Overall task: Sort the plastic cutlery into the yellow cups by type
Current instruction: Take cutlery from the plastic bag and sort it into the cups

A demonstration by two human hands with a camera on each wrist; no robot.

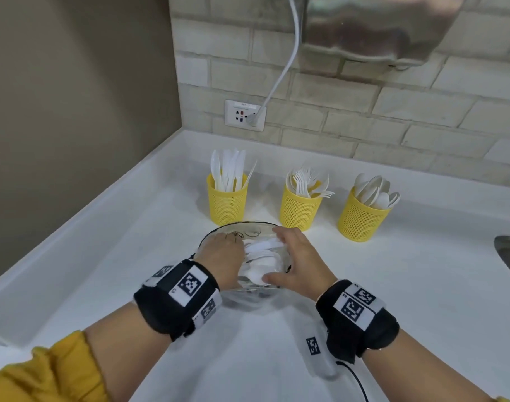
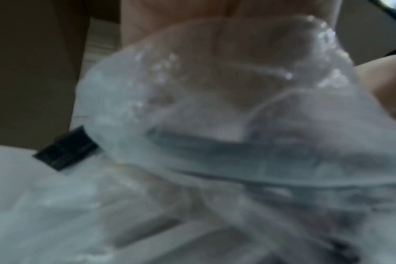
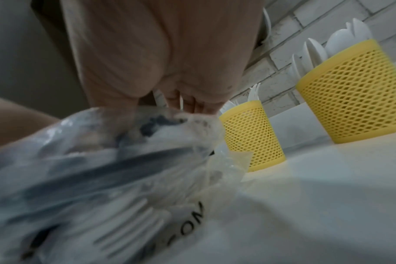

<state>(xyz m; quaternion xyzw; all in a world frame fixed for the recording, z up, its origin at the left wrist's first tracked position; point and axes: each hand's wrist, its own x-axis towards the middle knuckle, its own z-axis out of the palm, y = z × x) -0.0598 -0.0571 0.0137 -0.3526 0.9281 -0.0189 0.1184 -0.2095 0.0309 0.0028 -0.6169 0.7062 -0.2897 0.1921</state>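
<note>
A: Left to right, quick. Left hand (image 1: pixel 223 253)?
B: At the left side of the clear bag (image 1: pixel 249 232) on the white table (image 1: pixel 422 300), fingers inside the opening, among the loose cutlery (image 1: pixel 261 250). Grip hidden by the hand itself; can't tell if it holds a piece. Left wrist view is blurred, only palm (image 2: pixel 226 41) behind plastic (image 2: pixel 215 125).
A: Right hand (image 1: pixel 298 256)?
B: On the bag's right side, fingers spread and fairly straight over the top of the pile, thumb along the near rim. Looks like pressing or steadying, not pinching, though the tips are partly hidden.
A: Bag contents?
B: White plastic pieces; right wrist view shows a fork (image 3: pixel 133 225) through the plastic (image 3: pixel 102 160).
A: Cups?
B: Three yellow mesh cups in a row behind the bag. Left cup (image 1: pixel 227 203) has knives (image 1: pixel 229 169), middle cup (image 1: pixel 298 210) forks (image 1: pixel 306 181), right cup (image 1: pixel 361 217) spoons (image 1: pixel 374 190). All upright, apart from each other.
A: Other?
B: Socket (image 1: pixel 245 115) with a white cable (image 1: pixel 280 74) on the brick wall.
</note>
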